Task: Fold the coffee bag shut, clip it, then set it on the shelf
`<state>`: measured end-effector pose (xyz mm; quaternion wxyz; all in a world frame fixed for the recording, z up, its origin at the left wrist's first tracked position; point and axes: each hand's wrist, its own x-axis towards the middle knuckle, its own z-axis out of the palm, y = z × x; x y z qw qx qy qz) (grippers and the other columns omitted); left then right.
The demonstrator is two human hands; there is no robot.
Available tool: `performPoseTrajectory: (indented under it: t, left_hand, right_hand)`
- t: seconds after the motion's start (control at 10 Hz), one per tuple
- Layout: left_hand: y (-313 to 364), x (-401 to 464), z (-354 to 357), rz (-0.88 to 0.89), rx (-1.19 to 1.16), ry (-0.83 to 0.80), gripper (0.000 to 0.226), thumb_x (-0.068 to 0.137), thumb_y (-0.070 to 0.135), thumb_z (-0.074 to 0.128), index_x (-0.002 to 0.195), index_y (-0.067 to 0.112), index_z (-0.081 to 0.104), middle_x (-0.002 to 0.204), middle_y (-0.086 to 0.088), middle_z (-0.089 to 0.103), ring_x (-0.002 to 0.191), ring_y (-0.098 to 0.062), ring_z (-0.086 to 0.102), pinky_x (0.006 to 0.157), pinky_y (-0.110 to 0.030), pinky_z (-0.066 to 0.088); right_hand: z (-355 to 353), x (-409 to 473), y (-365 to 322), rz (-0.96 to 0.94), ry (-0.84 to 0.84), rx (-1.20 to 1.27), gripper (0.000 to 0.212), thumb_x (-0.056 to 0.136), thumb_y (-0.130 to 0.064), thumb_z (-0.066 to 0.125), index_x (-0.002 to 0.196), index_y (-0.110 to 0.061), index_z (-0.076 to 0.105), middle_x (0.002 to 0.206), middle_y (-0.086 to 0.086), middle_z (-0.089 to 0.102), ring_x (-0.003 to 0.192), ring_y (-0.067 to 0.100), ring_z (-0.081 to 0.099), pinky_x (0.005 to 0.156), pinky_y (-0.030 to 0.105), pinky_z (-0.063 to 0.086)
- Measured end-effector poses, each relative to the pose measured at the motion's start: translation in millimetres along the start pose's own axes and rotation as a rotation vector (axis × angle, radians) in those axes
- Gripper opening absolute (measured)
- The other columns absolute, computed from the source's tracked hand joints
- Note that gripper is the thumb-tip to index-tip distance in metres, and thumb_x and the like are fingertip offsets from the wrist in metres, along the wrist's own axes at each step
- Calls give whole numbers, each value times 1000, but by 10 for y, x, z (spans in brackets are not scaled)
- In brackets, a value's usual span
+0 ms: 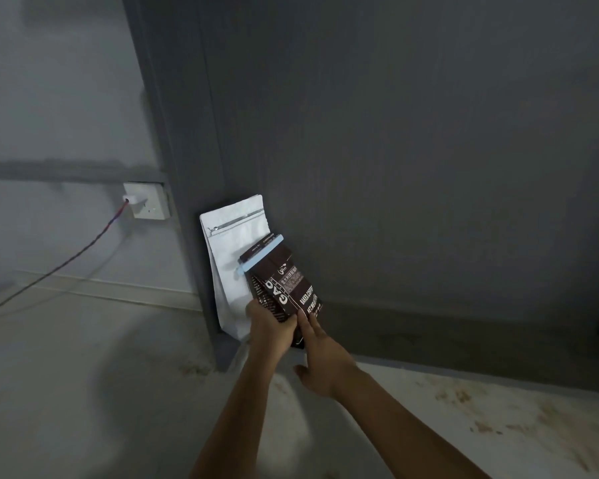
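Observation:
A dark brown coffee bag [284,286] with white lettering stands tilted against the dark grey panel [429,167]. Its top is folded over and held by a pale blue clip [260,254]. My left hand [268,328] grips the bag's lower left corner. The fingers of my right hand [320,354] are spread and touch the bag's lower right edge. The bag's base is hidden behind my hands.
A white zip pouch [230,264] stands just left of and behind the coffee bag, against the panel's edge. A white wall socket [147,201] with a plugged-in cable [66,261] is at the left. The pale floor [83,375] is stained at the right.

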<state>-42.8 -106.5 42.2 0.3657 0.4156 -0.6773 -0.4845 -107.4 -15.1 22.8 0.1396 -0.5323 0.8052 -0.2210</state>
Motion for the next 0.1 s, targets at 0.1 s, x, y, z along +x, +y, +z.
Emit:
performPoseTrajectory:
  t: [0.1]
  left_hand:
    - [25,-9,-146,-119,127,-155,50,69,22,73,111,1,55,108,-14,66,89,-25,63,78,-32,50]
  right_hand:
    - [-175,-102,-18,-43,-45,-42,81,78,-23,62,142,-18,12,152,12,22,125,34,44,96,41,45]
